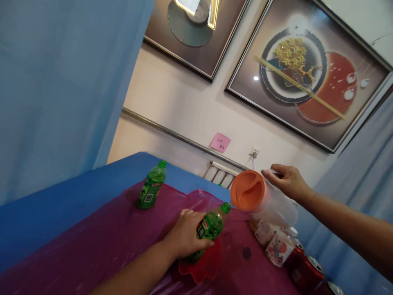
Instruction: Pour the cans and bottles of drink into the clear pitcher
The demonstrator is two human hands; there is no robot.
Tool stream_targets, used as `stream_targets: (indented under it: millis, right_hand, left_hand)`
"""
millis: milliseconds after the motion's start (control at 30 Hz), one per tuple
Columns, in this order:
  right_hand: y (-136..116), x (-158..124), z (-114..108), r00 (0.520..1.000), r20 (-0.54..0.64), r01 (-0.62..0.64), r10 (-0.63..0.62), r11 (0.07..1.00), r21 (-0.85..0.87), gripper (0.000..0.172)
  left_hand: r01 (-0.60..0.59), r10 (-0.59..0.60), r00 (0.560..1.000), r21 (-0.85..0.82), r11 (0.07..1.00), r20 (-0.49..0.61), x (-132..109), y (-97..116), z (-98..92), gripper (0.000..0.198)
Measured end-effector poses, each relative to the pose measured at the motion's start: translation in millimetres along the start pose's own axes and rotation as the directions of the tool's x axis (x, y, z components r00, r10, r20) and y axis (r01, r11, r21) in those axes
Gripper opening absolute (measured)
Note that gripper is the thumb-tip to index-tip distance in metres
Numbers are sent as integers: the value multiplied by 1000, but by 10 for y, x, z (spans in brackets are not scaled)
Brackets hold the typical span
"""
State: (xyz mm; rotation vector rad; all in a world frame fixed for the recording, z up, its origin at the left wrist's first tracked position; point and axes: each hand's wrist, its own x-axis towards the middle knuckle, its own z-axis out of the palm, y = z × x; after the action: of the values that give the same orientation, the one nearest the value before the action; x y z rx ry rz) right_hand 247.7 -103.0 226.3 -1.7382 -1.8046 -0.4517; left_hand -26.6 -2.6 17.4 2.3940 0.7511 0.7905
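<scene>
a pour into the green bottle (215,223) seems to be in hand.
the bottle is wrapped by the curled fingers of the left grip (186,235), and is held over the red wavy-rimmed dish (204,271); by the right grip (287,181), closed around its handle, the pitcher (278,209) is held tipped, its orange lid (248,190) just beside the bottle's neck. whether liquid is flowing cannot be told. steady alignment of lid edge and bottle mouth is probably called for next, with the tilt eased as the bottle fills. farther out on the counter (89,250), a second green bottle (151,190) is left unheld.
</scene>
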Motion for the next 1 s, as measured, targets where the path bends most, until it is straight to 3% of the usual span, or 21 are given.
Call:
stream_targets:
  millis: [1000]
  right_hand:
    - [8, -10, 2, 1000, -14, 15, -15, 1000, -10, 62]
  left_hand:
    - [-1, 1, 1000, -11, 1000, 3, -3, -11, 12, 55]
